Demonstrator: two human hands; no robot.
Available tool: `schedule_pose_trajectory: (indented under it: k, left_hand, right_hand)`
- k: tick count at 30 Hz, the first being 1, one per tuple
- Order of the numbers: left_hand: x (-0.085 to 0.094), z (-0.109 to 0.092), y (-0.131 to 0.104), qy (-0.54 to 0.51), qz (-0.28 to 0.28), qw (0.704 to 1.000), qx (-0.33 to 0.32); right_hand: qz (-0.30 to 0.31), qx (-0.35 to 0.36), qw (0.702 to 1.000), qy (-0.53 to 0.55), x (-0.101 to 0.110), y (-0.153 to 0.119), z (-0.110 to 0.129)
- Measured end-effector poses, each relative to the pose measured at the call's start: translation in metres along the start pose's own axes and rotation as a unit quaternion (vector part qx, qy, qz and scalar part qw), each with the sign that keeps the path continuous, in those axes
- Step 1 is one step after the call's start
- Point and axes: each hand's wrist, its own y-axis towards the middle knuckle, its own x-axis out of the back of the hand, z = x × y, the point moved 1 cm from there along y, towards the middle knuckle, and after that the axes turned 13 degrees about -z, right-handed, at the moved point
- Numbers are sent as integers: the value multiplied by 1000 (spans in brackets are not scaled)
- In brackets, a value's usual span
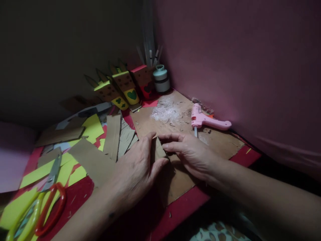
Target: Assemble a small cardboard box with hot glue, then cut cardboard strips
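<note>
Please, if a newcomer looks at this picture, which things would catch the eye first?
Probably the scissors with red and yellow handles at the lower left, then the pink glue gun at the right, on the brown board. At the back stand decorated figures, and in the middle the left hand and right hand hold a small cardboard piece.

A head-worn camera looks forward and down at the nearby table (190, 200).
</note>
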Motion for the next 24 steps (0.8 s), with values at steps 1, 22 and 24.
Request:
schedule_pose_trajectory:
  k: [1, 22, 24]
  left_hand:
    - [0, 0, 0, 2, -3, 1000, 1]
    - [5, -1, 3, -83, 39, 996, -1]
    - [6, -3, 3, -87, 34, 996, 4]
  right_hand:
    - [2, 8, 1000, -3, 0, 2, 0]
    - [-2, 40, 997, -67, -6, 5, 7]
    - [-6, 26, 998, -59, -6, 5, 7]
